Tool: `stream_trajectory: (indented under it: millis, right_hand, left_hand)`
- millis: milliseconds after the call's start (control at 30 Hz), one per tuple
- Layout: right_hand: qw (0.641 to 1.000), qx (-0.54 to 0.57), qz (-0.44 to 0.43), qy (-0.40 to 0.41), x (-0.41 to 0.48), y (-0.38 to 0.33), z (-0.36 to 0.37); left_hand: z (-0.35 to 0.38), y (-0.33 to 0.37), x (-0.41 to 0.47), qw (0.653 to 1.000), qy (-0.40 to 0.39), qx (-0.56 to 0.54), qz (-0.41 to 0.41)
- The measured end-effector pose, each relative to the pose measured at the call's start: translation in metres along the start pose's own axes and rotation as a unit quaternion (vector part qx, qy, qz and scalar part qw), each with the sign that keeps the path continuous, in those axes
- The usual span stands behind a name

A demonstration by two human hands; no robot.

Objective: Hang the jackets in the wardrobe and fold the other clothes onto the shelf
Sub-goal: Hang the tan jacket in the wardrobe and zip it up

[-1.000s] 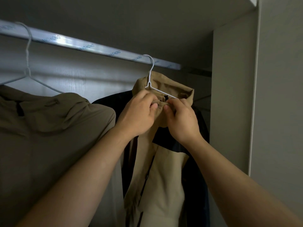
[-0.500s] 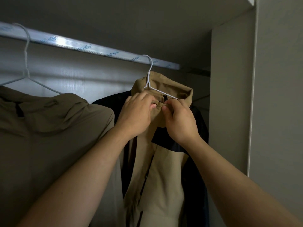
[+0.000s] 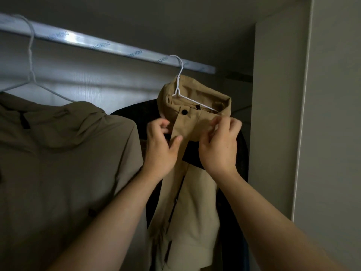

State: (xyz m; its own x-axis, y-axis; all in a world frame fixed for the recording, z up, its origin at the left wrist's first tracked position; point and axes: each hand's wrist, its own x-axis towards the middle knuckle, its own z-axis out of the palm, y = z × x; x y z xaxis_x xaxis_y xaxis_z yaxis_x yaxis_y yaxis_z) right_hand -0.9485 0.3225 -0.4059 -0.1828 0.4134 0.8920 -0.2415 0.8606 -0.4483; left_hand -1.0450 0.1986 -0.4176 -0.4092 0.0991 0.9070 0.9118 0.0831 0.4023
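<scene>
The tan jacket (image 3: 195, 192) hung inside the wardrobe on a white wire hanger (image 3: 178, 89), whose hook sat over the metal rail (image 3: 117, 47) toward its right end. The jacket had a pale tan body and front, black panels across the shoulders and down the sleeves, and a tall collar or hood bunched up around the hanger's neck. A black snap button (image 3: 184, 112) showed at the top of the front flap, and a dark zipper line ran down the centre below the hands.

Both bare forearms reached up from the bottom of the view to the collar. The left hand (image 3: 162, 149) pinched the front flap just below the snap, its thumb pressed on the outer face and its fingers curled behind the edge. The right hand (image 3: 218, 147) was at the collar's lower right edge, fingers bent with their tips against the fabric. Motion blur made it impossible to tell whether it truly gripped the cloth.

To the left, an olive jacket (image 3: 68, 163) hung on a second wire hanger (image 3: 31, 75) from the same rail, its shoulder just beside the tan jacket and partly covering its black left sleeve. The wardrobe side panel (image 3: 277, 114) stood close on the right.
</scene>
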Motion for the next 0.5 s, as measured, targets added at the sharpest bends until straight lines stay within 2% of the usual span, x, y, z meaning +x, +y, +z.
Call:
stream_trajectory:
  millis: [67, 167, 267, 400, 500]
  right_hand:
    - [0.999, 0.000, 0.015, -0.038, -0.015, 0.005, 0.003]
    - [0.993, 0.006, 0.040, -0.107, -0.049, 0.016, 0.008]
    - [0.982, 0.009, 0.062, -0.179, -0.096, 0.031, 0.012]
    - [0.945, -0.024, 0.159, -0.286, -0.165, 0.061, 0.014]
    - [0.911, 0.002, 0.237, -0.338, -0.213, 0.081, 0.012]
  left_hand:
    - [0.004, -0.012, -0.017, 0.999, 0.000, 0.015, -0.048]
    - [0.009, -0.035, -0.050, 0.985, -0.060, 0.005, -0.163]
    - [0.011, -0.059, -0.089, 0.964, -0.121, 0.036, -0.235]
    - [0.002, -0.091, -0.143, 0.940, -0.162, 0.092, -0.286]
    - [-0.008, -0.118, -0.177, 0.922, -0.171, 0.127, -0.323]
